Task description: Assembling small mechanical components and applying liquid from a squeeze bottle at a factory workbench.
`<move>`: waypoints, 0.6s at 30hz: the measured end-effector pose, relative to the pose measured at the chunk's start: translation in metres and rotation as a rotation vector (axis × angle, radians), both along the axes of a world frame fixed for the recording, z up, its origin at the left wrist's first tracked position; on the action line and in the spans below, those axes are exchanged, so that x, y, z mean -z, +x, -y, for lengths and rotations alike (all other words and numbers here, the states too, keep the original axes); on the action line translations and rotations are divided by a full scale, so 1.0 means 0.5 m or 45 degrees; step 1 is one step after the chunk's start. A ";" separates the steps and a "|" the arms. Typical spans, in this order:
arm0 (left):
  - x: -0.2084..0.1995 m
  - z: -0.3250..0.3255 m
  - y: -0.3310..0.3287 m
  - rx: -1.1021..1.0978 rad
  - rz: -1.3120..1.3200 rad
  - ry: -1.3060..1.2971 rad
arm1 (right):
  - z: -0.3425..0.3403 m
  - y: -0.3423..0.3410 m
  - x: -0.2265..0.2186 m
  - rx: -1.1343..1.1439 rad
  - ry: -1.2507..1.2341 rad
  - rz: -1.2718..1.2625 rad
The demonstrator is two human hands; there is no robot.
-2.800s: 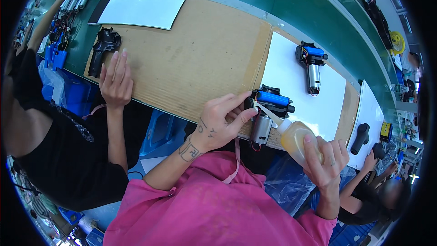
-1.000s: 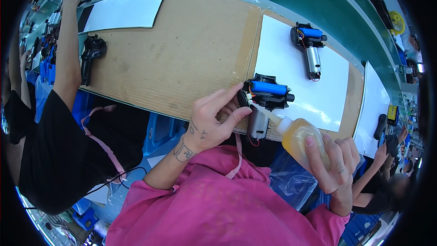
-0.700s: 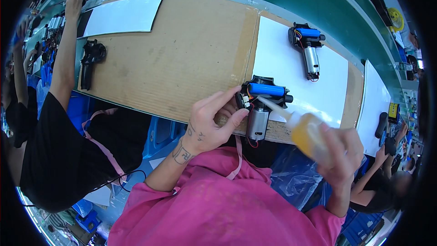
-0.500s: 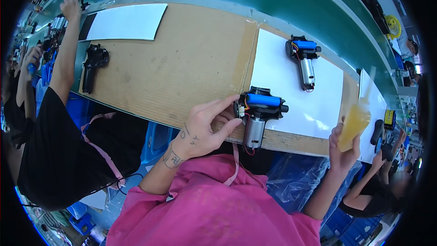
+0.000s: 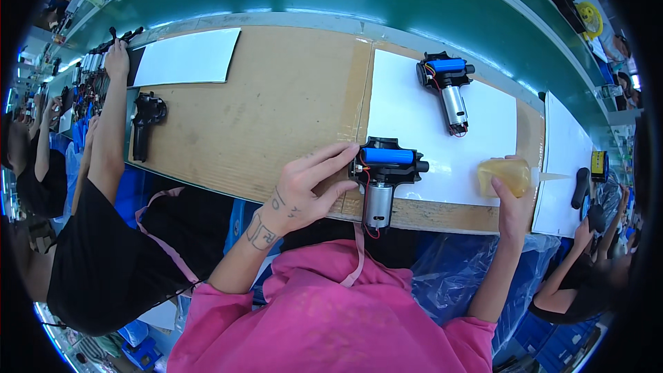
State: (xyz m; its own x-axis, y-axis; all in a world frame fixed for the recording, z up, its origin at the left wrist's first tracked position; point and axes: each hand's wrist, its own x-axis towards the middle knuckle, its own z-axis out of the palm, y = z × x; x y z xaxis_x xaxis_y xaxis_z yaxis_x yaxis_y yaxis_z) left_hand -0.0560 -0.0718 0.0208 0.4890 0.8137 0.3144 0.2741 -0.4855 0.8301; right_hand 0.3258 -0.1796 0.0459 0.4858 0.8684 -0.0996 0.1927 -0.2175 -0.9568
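Note:
At the table's front edge, my left hand (image 5: 304, 183) grips by its left end a black housing with a blue cylindrical battery (image 5: 389, 157) across it and a silver motor (image 5: 378, 204) hanging below. Thin red and yellow wires run at its side. My right hand (image 5: 512, 215) is closed round a soft squeeze bottle (image 5: 503, 175) of amber liquid. The bottle lies sideways in the air with its thin nozzle pointing right. A similar motor assembly (image 5: 453, 105) rests on the white sheet (image 5: 404, 114) farther back.
A black pistol-shaped shell (image 5: 145, 126) lies at the brown board's left end, near a white panel (image 5: 186, 59). A co-worker's hand (image 5: 117, 60) reaches to dark parts at far left. On the right are another white sheet (image 5: 558, 141), a dark handled object (image 5: 581, 188) and a yellow-black spool (image 5: 599, 165).
The squeeze bottle has turned from nozzle-up to sideways, nozzle to the right, and moved a little left. My left hand keeps its hold on the motor assembly. The co-worker's hand has shifted.

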 end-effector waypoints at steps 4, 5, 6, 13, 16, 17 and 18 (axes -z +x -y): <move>0.007 -0.018 0.022 0.122 0.027 0.060 | -0.002 -0.010 -0.003 0.015 0.019 0.261; 0.001 -0.018 0.032 0.119 -0.048 0.115 | 0.011 -0.009 0.006 0.064 -0.007 0.280; 0.003 -0.015 0.026 0.103 -0.092 0.190 | 0.004 -0.014 0.021 0.023 -0.074 0.300; 0.074 -0.005 -0.032 -0.029 -0.152 0.018 | -0.066 -0.069 0.068 0.117 0.190 0.871; 0.079 -0.009 -0.026 0.023 -0.140 -0.072 | 0.034 -0.052 0.007 0.110 0.043 0.709; 0.082 -0.004 -0.024 0.025 -0.100 -0.097 | 0.081 -0.039 -0.003 0.117 0.071 0.623; 0.076 -0.002 -0.027 0.050 -0.136 -0.093 | 0.126 -0.013 -0.018 0.251 0.076 0.595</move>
State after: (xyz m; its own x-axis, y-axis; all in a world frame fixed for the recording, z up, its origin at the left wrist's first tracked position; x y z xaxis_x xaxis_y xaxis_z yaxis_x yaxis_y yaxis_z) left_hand -0.0693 -0.0707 -0.0172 0.5486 0.8120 0.1991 0.3447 -0.4367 0.8310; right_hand 0.3195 -0.2426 0.0551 0.6218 0.7531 0.2149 0.5641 -0.2403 -0.7900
